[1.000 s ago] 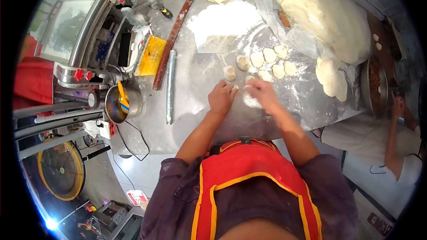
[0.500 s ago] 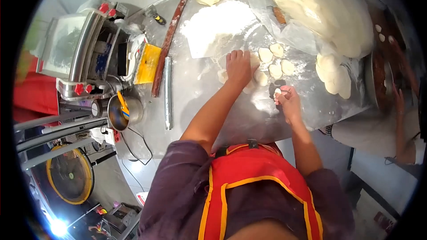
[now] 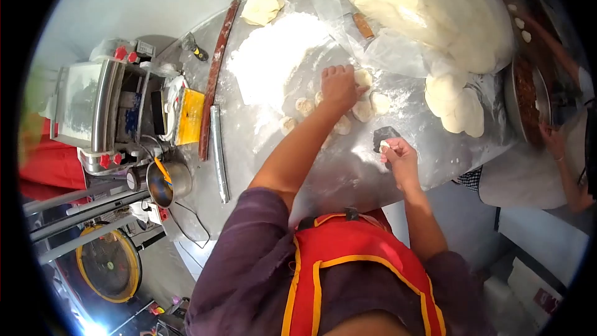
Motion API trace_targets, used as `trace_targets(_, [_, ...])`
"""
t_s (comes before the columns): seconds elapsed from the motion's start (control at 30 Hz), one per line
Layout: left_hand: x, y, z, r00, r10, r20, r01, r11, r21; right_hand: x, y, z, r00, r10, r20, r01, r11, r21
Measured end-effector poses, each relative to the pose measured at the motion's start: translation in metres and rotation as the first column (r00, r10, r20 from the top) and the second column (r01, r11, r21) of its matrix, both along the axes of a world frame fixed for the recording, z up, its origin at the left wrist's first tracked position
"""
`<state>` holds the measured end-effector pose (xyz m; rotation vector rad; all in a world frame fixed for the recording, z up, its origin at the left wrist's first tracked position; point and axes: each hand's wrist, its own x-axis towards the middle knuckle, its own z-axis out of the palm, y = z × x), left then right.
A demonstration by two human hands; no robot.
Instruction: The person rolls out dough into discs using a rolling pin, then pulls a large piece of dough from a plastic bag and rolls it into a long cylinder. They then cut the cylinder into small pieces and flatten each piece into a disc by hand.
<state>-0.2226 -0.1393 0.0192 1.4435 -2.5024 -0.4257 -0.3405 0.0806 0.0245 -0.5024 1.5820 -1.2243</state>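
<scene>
My left hand (image 3: 340,90) is palm down over the floured metal table, its bent fingers pointing away from me and its thumb out to the right. What lies under the palm is hidden. Around it are several small dough rounds, among them one (image 3: 362,78) beyond the thumb, one (image 3: 380,102) to the right and one (image 3: 305,107) to the left. Nearer me, my right hand (image 3: 402,160) is raised above the table. Its thumb and fingers pinch a small pale lump of dough (image 3: 385,145).
Loose flour (image 3: 273,50) covers the table's far left. A big dough mass (image 3: 435,12) lies at the back right, near flattened dough pieces (image 3: 454,102). Two rods, one red-brown (image 3: 217,81) and one silver (image 3: 219,155), lie left. Another person's hand (image 3: 552,140) is beside a pan (image 3: 541,96).
The view has shifted, so the table sits further left and lower. My left hand has moved rightward over the dough rounds. My right hand still pinches the dough lump.
</scene>
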Motion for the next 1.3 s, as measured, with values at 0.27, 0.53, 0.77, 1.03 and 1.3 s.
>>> trace_targets(0.27, [-0.029,-0.013,-0.033,0.969,-0.074,-0.236,0.12,0.976,0.182,-0.041,-0.001,-0.001,0.994,-0.03,-0.103,0.03,1.0,0.003])
trace_targets(0.53, [0.008,0.001,-0.001,0.9,0.05,-0.433,-0.01,0.995,0.095,-0.044,-0.143,0.0,0.884,0.112,-0.454,-0.177,0.979,-0.103])
trace_targets(0.77, [0.188,0.041,-0.012,0.867,0.342,-0.363,-0.408,0.905,-0.122,-0.03,-0.202,-0.041,0.756,0.241,-0.608,-0.283,0.959,0.028])
trace_targets(1.03, [0.291,0.107,-0.03,0.835,0.504,-0.22,-0.542,0.822,-0.174,-0.037,-0.222,-0.069,0.516,0.309,-0.799,-0.224,0.949,0.223])
trace_targets(1.3, [0.293,0.113,-0.043,0.805,0.547,-0.23,-0.59,0.781,-0.204,0.044,-0.264,0.011,0.573,0.321,-0.755,-0.535,0.843,-0.048])
